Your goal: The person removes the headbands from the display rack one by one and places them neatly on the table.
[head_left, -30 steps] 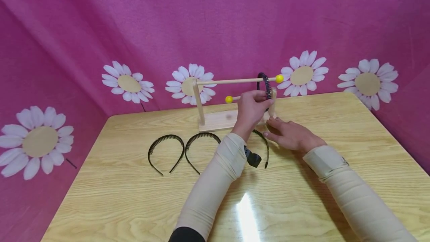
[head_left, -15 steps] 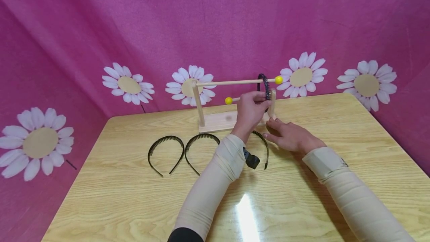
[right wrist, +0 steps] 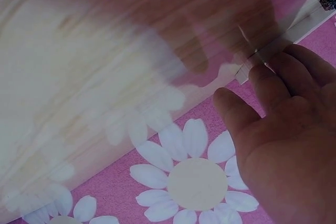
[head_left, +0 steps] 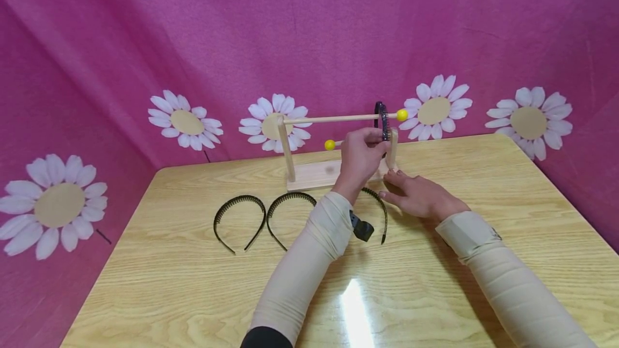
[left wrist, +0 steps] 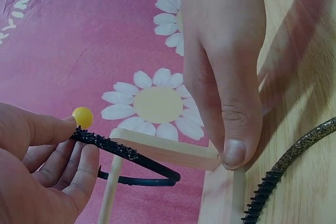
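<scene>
In the head view my left hand (head_left: pixel 361 157) pinches a black sparkly headband (head_left: pixel 384 122) between thumb and fingers. The headband loops over the upper rod (head_left: pixel 333 118) of a wooden rack, close to the yellow ball (head_left: pixel 402 115) at its end. The left wrist view shows the glittery band (left wrist: pixel 121 150) from the side, with my fingers (left wrist: pixel 79 174) at one end of it. My right hand (head_left: pixel 418 195) lies palm down with extended fingers, fingertips at the right end of the rack's base (head_left: pixel 314 173).
Two toothed black headbands (head_left: pixel 242 197) (head_left: pixel 292 194) lie on the table (head_left: pixel 193 294) in front of the rack. Another headband (head_left: pixel 384 216) is partly hidden by my left arm. A lower rod ends in a yellow ball (head_left: pixel 330 145). A pink flowered cloth (head_left: pixel 329 31) hangs behind.
The held headband has risen slightly over the upper rod and turned a little, looking narrower. My right hand stays at the base.
</scene>
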`<state>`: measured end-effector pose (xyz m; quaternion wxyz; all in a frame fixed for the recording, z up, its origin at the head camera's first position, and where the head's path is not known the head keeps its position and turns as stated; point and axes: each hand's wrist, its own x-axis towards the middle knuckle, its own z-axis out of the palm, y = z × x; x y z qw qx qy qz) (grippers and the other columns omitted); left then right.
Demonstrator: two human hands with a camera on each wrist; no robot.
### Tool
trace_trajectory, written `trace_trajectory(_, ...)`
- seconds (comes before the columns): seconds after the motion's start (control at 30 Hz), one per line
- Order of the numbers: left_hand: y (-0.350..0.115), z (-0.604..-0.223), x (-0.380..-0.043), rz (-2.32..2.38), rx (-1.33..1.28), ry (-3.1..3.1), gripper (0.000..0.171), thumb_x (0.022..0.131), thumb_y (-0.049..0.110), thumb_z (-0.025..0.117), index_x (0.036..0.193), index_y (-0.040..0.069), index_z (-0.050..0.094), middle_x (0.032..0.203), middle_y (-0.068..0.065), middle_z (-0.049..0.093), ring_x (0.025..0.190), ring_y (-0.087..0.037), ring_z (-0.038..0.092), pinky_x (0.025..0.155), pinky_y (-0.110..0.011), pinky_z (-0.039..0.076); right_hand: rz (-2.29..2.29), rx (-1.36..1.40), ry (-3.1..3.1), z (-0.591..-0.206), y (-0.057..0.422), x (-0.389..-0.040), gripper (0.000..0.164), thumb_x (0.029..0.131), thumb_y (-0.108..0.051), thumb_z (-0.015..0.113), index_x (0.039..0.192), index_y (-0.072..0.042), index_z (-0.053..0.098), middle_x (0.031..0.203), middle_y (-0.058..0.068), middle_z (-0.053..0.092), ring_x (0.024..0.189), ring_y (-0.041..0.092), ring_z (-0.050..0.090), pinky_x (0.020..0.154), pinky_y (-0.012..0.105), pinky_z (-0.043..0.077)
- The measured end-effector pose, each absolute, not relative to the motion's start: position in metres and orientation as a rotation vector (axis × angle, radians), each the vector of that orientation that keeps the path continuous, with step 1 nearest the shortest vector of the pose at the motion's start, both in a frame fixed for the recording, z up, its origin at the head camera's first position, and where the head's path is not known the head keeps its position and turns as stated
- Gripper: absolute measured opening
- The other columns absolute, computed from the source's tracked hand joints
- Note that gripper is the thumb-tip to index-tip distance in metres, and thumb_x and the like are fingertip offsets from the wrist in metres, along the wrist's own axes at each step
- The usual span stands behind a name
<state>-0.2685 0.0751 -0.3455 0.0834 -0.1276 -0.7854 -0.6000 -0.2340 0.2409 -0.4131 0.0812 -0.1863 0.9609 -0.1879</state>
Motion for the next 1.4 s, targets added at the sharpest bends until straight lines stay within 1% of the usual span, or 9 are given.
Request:
trace_trajectory(0.2, 0.074, -0.341, -0.269, -1.785, -0.417, -2.306, 0.016, 0.089, 0.004, 0.076, 0.105, 0.002, 0.076, 0.087, -0.001, 0.073, 0.077, -0.006, 0.066, 0.068, -0.016, 0.055, -0.558, -0.568, 2.876, -0.412, 0.24, -0.234, 0.074, 0.103, -0.059, 0.039, 0.155, -0.007, 0.037, 0.158, 0.022, 0.03, 0.133, 0.049, 0.043, 0.109, 0.061, 0.036)
trace_trajectory(0.37, 0.073, -0.335, -0.27, -1.764, -0.427, -2.287, 0.017, 0.089, 0.005, 0.077, 0.105, 0.002, 0.077, 0.09, -0.003, 0.075, 0.078, -0.005, 0.067, 0.07, -0.015, 0.054, -0.553, -0.564, 2.871, -0.412, 0.24, -0.234, 0.075, 0.103, -0.059, 0.039, 0.155, -0.006, 0.036, 0.158, 0.023, 0.029, 0.134, 0.049, 0.042, 0.109, 0.061, 0.035)
trace_trajectory(0.5, 0.072, -0.33, -0.27, -1.766, -0.445, -2.271, 0.015, 0.089, 0.004, 0.077, 0.104, 0.002, 0.077, 0.088, -0.004, 0.075, 0.076, -0.005, 0.066, 0.068, -0.015, 0.054, -0.548, -0.551, 2.869, -0.412, 0.239, -0.235, 0.075, 0.103, -0.06, 0.039, 0.155, -0.006, 0.036, 0.158, 0.023, 0.028, 0.134, 0.049, 0.042, 0.109, 0.062, 0.035)
trace_trajectory(0.7, 0.072, -0.324, -0.269, -1.808, -0.445, -2.256, 0.019, 0.089, 0.003, 0.076, 0.108, 0.002, 0.077, 0.088, -0.003, 0.074, 0.077, -0.006, 0.067, 0.068, -0.016, 0.055, -0.552, -0.545, 2.868, -0.411, 0.24, -0.235, 0.072, 0.104, -0.057, 0.041, 0.155, -0.007, 0.037, 0.158, 0.023, 0.029, 0.131, 0.048, 0.045, 0.108, 0.062, 0.037)
trace_trajectory(1.0, 0.072, -0.312, -0.268, -1.87, -0.449, -2.223, 0.019, 0.089, 0.002, 0.076, 0.108, 0.0, 0.075, 0.088, -0.004, 0.073, 0.079, -0.009, 0.067, 0.068, -0.017, 0.056, -0.551, -0.577, 2.879, -0.411, 0.24, -0.235, 0.072, 0.104, -0.057, 0.04, 0.155, -0.006, 0.037, 0.158, 0.025, 0.027, 0.131, 0.051, 0.043, 0.107, 0.062, 0.037)
trace_trajectory(1.2, 0.072, -0.306, -0.266, -1.956, -0.464, -2.181, 0.02, 0.09, 0.0, 0.074, 0.11, -0.002, 0.074, 0.089, -0.006, 0.072, 0.078, -0.01, 0.067, 0.066, -0.02, 0.058, -0.55, -0.562, 2.87, -0.413, 0.241, -0.236, 0.073, 0.104, -0.058, 0.039, 0.156, -0.007, 0.036, 0.158, 0.025, 0.027, 0.131, 0.051, 0.043, 0.107, 0.062, 0.036)
trace_trajectory(1.4, 0.071, -0.3, -0.264, -1.941, -0.477, -2.17, 0.019, 0.09, 0.005, 0.076, 0.108, -0.001, 0.074, 0.087, -0.003, 0.071, 0.078, -0.01, 0.067, 0.069, -0.019, 0.057, -0.544, -0.548, 2.87, -0.412, 0.241, -0.236, 0.075, 0.103, -0.06, 0.039, 0.156, -0.007, 0.036, 0.159, 0.024, 0.027, 0.132, 0.05, 0.044, 0.107, 0.062, 0.036)
